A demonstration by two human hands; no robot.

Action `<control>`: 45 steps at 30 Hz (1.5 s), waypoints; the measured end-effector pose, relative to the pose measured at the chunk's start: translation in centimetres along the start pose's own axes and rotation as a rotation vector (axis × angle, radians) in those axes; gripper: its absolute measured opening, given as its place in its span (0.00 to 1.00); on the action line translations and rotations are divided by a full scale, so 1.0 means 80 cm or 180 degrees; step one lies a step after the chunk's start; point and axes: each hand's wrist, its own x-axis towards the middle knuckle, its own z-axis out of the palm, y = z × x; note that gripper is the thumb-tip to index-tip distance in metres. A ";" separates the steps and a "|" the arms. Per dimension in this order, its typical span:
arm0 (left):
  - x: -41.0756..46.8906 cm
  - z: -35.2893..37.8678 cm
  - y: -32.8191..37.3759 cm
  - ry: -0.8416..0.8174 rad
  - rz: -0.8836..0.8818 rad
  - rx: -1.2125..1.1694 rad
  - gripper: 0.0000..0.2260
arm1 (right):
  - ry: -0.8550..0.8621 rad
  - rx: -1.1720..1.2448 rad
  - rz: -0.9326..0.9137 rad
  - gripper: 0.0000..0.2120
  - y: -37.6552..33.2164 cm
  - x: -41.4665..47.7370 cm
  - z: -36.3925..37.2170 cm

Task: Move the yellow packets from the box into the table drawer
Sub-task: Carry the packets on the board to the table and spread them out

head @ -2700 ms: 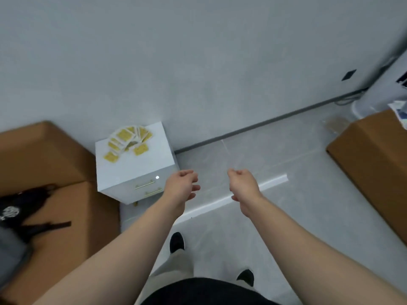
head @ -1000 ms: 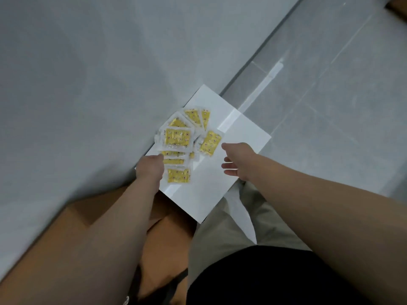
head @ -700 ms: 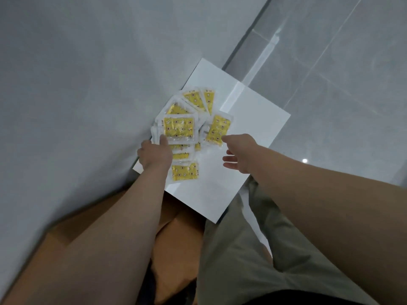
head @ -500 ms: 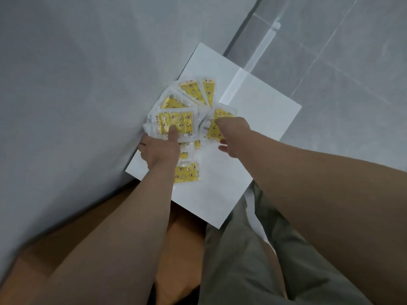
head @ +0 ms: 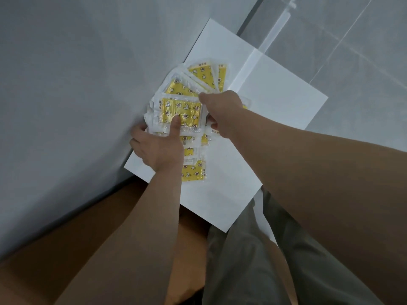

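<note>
our left hand (head: 157,148) pinches and our right hand (head: 222,113) cups the yellow packets (head: 180,113) heaped on the white counter (head: 275,102); they look light, floppy and slippery, best squeezed together from both edges.

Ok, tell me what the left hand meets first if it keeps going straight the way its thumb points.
The left hand already touches the top yellow star-and-moon packet; further along, likely more fanned packets.

Grey wall (head: 77,84), grey tiled floor (head: 363,62)
</note>
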 end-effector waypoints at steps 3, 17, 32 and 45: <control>0.003 0.004 -0.003 0.0000 -0.0107 -0.0176 0.39 | -0.0147 0.0294 0.0160 0.07 -0.002 -0.004 -0.006; 0.010 0.000 -0.013 -0.0031 0.0058 -0.0344 0.29 | -0.0214 0.0468 -0.0088 0.14 0.002 -0.007 -0.013; 0.010 -0.009 -0.018 -0.0186 -0.0035 -0.0468 0.16 | 0.0080 0.0309 -0.0261 0.07 0.044 -0.023 -0.037; -0.038 -0.070 0.029 -0.0229 0.0309 -0.0192 0.18 | 0.0336 -0.0257 -0.0347 0.13 0.059 -0.103 -0.098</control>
